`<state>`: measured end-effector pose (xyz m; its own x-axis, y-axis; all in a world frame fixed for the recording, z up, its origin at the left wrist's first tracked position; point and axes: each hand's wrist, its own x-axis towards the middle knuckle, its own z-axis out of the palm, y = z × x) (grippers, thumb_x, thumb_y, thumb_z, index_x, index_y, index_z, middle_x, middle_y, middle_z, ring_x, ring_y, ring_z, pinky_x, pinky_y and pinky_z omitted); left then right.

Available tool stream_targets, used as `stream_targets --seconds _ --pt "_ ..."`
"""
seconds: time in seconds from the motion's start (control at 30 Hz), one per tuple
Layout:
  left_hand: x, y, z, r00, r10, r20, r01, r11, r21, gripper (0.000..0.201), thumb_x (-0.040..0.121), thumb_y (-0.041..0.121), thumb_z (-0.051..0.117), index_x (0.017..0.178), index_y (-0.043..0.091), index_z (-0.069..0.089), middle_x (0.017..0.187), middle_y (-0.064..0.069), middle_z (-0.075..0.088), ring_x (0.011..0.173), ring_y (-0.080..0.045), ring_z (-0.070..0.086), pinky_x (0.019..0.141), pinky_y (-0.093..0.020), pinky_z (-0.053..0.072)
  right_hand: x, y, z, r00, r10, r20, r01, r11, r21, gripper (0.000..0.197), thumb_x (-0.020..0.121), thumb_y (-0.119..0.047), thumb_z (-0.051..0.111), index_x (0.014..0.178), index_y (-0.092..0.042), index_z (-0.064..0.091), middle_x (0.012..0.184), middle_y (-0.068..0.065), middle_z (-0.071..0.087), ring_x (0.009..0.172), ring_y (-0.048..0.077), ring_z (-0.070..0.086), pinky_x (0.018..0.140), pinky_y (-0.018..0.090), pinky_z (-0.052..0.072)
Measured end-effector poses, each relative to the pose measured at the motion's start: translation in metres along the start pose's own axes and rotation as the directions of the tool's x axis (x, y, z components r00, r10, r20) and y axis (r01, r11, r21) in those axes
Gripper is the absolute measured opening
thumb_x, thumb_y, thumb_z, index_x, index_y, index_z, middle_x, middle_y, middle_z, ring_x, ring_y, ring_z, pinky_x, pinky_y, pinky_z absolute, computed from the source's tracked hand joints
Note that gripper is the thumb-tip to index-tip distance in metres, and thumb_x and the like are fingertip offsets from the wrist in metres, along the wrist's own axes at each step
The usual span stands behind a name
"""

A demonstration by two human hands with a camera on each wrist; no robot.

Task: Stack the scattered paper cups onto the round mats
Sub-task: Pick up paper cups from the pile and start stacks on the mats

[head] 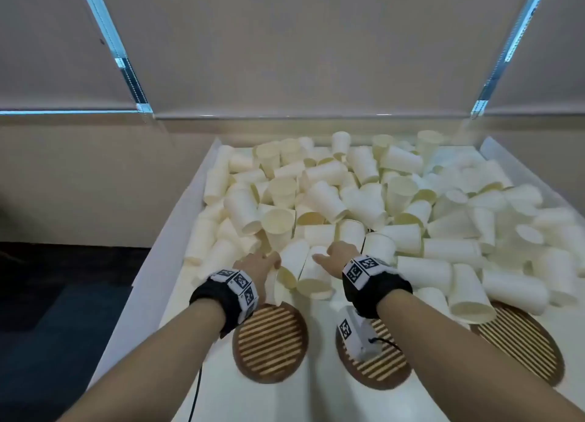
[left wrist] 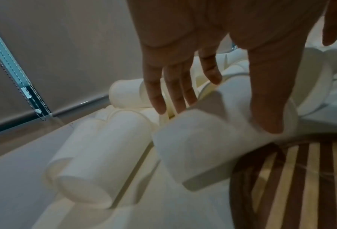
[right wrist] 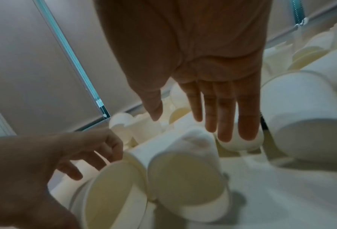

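Several white paper cups [head: 332, 200] lie heaped across a white table [head: 190, 206]. Three round slatted mats sit bare at the near edge: left [head: 270, 342], middle [head: 380, 368], right [head: 519, 342]. My left hand [head: 267, 260] reaches over a cup lying on its side [left wrist: 199, 151] just beyond the left mat [left wrist: 300, 186]; its thumb [left wrist: 267, 108] rests on the cup and the fingers stay loose. My right hand [head: 329, 254] hovers with straight fingers [right wrist: 226, 117] over a neighbouring cup [right wrist: 185, 178] whose mouth faces me. Neither hand holds anything.
The table has raised white side walls [head: 177, 231]. Grey window blinds with bead chains [head: 126, 64] hang behind it. Dark floor [head: 63, 295] lies to the left. A cup [head: 468, 295] overhangs the right mat's far edge.
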<state>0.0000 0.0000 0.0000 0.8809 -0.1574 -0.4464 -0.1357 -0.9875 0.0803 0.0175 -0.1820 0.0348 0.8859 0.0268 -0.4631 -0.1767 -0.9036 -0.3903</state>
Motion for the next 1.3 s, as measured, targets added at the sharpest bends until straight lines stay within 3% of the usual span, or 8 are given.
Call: stream_targets --seconds 0.33,0.5,0.6,0.77,0.87,1.0,1.17,1.3 --pt "-0.009 -0.001 0.033 0.991 -0.040 -0.124 0.030 0.997 -0.075 0.071 0.075 0.028 0.067 0.133 0.023 0.026 0.128 0.001 0.042 0.117 -0.022 0.044 0.095 -0.039 0.037 0.016 0.002 0.042 0.966 0.246 0.081 -0.249 0.968 0.036 0.094 0.072 -0.072 0.048 0.138 -0.005 0.038 0.136 0.017 0.048 0.119 0.035 0.051 0.101 0.048 0.041" --pt "-0.018 -0.008 0.029 0.992 0.040 -0.116 -0.068 0.966 -0.249 0.087 0.066 0.026 0.074 0.137 0.031 0.023 0.119 0.000 0.044 0.111 -0.024 0.049 0.093 -0.040 0.045 0.006 0.013 0.035 0.947 0.212 0.242 -0.265 0.940 0.214 0.064 0.064 -0.052 0.064 0.117 -0.017 0.056 0.120 0.007 0.058 0.094 0.023 0.055 0.083 0.030 0.047" --pt "-0.025 -0.015 0.027 0.972 0.079 -0.219 -0.159 0.914 -0.373 0.080 0.066 0.026 0.075 0.133 0.031 0.031 0.115 0.001 0.045 0.108 -0.022 0.049 0.094 -0.038 0.045 0.005 0.016 0.028 0.962 0.167 0.219 -0.231 0.920 0.317 0.082 0.055 -0.048 0.067 0.126 -0.013 0.049 0.124 0.007 0.054 0.101 0.023 0.053 0.091 0.034 0.046" --pt "-0.039 -0.012 0.001 0.859 -0.280 -0.428 -0.167 0.636 -0.753 0.047 0.068 0.035 0.081 0.099 0.020 0.049 0.089 0.003 0.060 0.080 -0.015 0.058 0.066 -0.026 0.050 -0.004 0.019 0.008 0.996 -0.043 0.080 -0.041 0.580 0.814 0.046 0.074 -0.006 0.071 0.115 -0.005 0.052 0.113 0.012 0.059 0.103 0.027 0.057 0.079 0.037 0.053" --pt "-0.032 -0.007 -0.015 0.853 -0.465 -0.238 -0.100 0.303 -0.948 0.043 0.077 0.048 0.070 0.096 0.012 0.056 0.097 -0.008 0.065 0.084 -0.022 0.063 0.068 -0.029 0.053 -0.013 0.016 0.002 0.985 -0.171 -0.020 0.088 0.400 0.912 0.059 0.063 0.006 0.075 0.118 -0.001 0.054 0.107 0.012 0.061 0.098 0.024 0.059 0.070 0.028 0.054" --pt "-0.034 0.006 -0.020 0.945 -0.310 0.107 0.046 -0.200 -0.979 0.061 0.089 0.058 0.045 0.112 0.001 0.053 0.086 -0.016 0.064 0.069 -0.026 0.063 0.062 -0.031 0.051 -0.024 0.009 -0.001 0.959 -0.265 -0.103 0.173 0.260 0.950 0.055 0.068 0.010 0.073 0.119 -0.002 0.056 0.110 0.012 0.064 0.104 0.024 0.061 0.077 0.030 0.058" --pt "-0.045 0.019 -0.004 0.955 0.099 0.278 0.290 -0.146 -0.946 0.088 0.088 0.072 0.009 0.105 0.002 0.059 0.081 -0.017 0.070 0.056 -0.022 0.067 0.048 -0.021 0.045 -0.029 -0.001 0.016 0.905 -0.356 -0.234 0.393 0.487 0.780 0.075 0.051 -0.003 0.085 0.119 -0.011 0.053 0.112 0.005 0.063 0.106 0.018 0.057 0.091 0.034 0.050" --pt "-0.049 0.009 0.002 0.879 0.196 0.434 0.434 0.050 -0.900 0.075 0.095 0.061 0.018 0.093 0.000 0.063 0.079 -0.019 0.071 0.055 -0.024 0.068 0.041 -0.016 0.039 -0.039 0.001 0.028 0.890 -0.442 -0.111 0.415 0.686 0.597 0.071 0.051 -0.015 0.085 0.113 -0.020 0.052 0.103 -0.008 0.059 0.103 0.013 0.053 0.081 0.021 0.043"
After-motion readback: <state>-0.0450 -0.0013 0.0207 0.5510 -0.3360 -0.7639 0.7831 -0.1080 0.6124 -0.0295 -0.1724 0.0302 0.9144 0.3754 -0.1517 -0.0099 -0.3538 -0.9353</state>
